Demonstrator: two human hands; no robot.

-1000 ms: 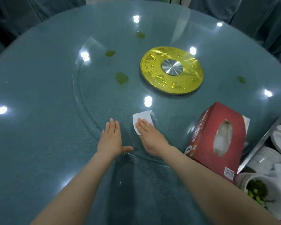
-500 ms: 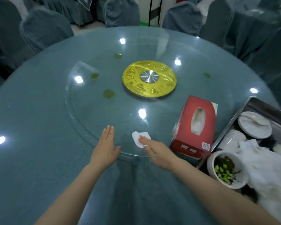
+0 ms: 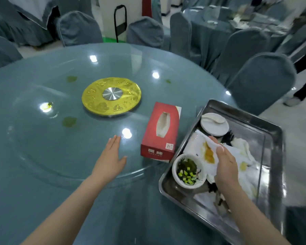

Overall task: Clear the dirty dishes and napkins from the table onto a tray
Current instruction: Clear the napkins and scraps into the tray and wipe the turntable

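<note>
Two hands show in the head view, each over a different spot. The left hand (image 3: pixel 111 157) lies flat on the glass turntable (image 3: pixel 42 138) of the round desk (image 3: pixel 16 200), fingers straight and together, thumb out to the side, its grip holding nothing. The right hand (image 3: pixel 225 165) is over the steel tray (image 3: pixel 272 138) at the desk's right edge, its grip pinching a white napkin (image 3: pixel 208 152) between thumb and fingers. That napkin is crumpled and soft, with an orange-yellow stain just beside the thumb.

More white napkins (image 3: pixel 245 161) lie heaped in the tray under and beyond the hand, some of them stained yellow too. A white bowl (image 3: pixel 188 171) sits at the tray's near left, holding dark greens and small bright green bits. A white plate (image 3: pixel 214 124) lies at the tray's far left with a white spoon (image 3: pixel 215 119) resting on it.

A red tissue box (image 3: pixel 160 131) stands on the turntable between the left hand and the tray, a tissue showing in its oval slot. A gold disc (image 3: pixel 111 95) with a silver hub marks the turntable's middle. Greenish smears (image 3: pixel 69 121) dot the glass. Chairs (image 3: pixel 261 80) in grey-blue covers ring the desk.
</note>
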